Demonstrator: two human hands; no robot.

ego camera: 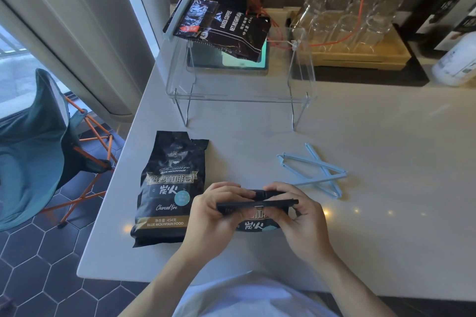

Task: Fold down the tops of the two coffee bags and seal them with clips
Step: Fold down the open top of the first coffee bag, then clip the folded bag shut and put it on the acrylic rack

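Black foil pinched in both hands point(257, 210): we're creasing this coffee bag point(257, 216), blue clips point(313, 171) waiting nearby.

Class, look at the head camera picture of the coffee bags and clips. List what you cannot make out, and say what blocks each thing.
- Held coffee bag: the left hand and right hand cover most of it, so how far its top is folded is unclear.
- Small print on the flat coffee bag: too small to read.
- Blue clips: crossed over each other, so their count is uncertain.
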